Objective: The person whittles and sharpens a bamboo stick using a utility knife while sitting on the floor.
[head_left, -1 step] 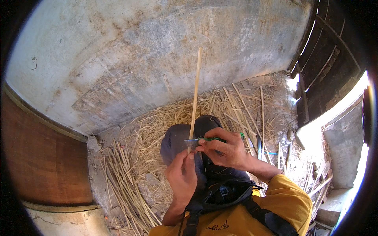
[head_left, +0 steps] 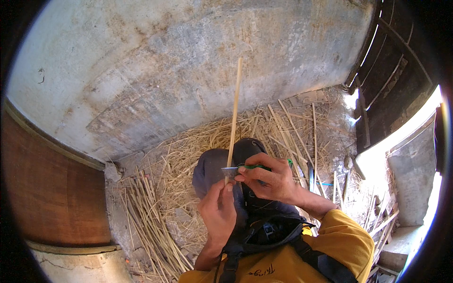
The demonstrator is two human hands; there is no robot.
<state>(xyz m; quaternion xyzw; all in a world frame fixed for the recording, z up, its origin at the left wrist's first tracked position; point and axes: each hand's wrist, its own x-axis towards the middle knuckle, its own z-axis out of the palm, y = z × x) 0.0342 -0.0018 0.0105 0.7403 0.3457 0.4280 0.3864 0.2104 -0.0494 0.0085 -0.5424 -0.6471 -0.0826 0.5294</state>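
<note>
Here: one bamboo strip under the blade, shaving step in hand.
Left hand (head_left: 218, 211) fingers pinch shut on the one long bamboo strip (head_left: 234, 113), pointing toward twelve o'clock; right hand (head_left: 271, 181) is clenched round one green-handled knife (head_left: 245, 168), blade against the strip. Next, I judge, a steady push along the grain. Cut canes (head_left: 151, 231), too many to count, lie at seven o'clock; straw litter (head_left: 198, 141) beyond.

No packages, labels, signs or screens are seen.

Only one printed mark is found: a small dark scrawl on the yellow garment (head_left: 302, 264) at the lower edge of the view, just beside the black strap (head_left: 316, 259); its shape is too blurred to be told.
</note>
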